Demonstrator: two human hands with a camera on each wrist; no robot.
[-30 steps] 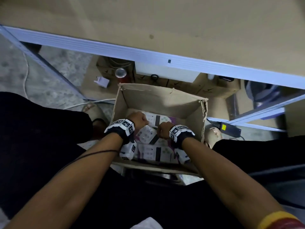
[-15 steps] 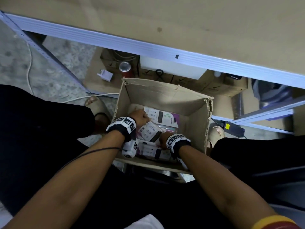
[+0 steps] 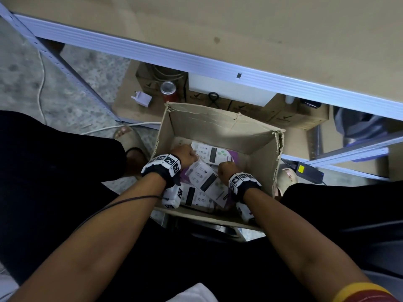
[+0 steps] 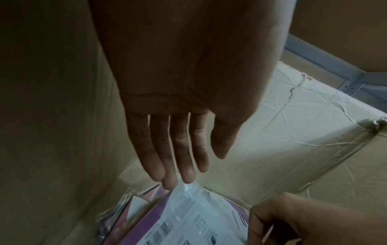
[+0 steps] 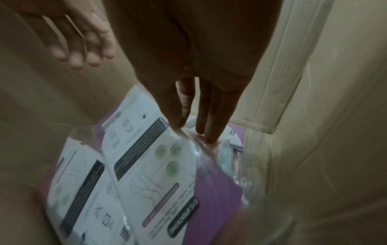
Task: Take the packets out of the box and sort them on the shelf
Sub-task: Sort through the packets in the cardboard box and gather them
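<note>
An open cardboard box (image 3: pixel 220 127) stands on the floor between my feet. Several white-and-purple packets (image 3: pixel 202 175) in clear plastic lie loosely stacked inside. Both hands reach down into it. My left hand (image 3: pixel 185 153) is near the left wall, fingers straight (image 4: pixel 184 174), with their tips touching the top edge of a packet (image 4: pixel 188 208). My right hand (image 3: pixel 226 170) is over the middle packet (image 5: pixel 146 157). Its thumb lies on the packet's face and its fingers (image 5: pixel 209 129) go behind the plastic upper edge, pinching it. The wooden shelf board (image 3: pixel 261 29) spans the top of the head view.
The shelf's pale metal rail (image 3: pixel 196 62) runs just above the box. Under it sit flat cartons (image 3: pixel 283 118), a red can (image 3: pixel 169 90) and a white plug (image 3: pixel 142 99). A black power adapter (image 3: pixel 307 171) lies on the floor to the right.
My right hand has shifted a little toward the far side of the box, onto the middle packet's edge. My left hand stays by the left wall.
</note>
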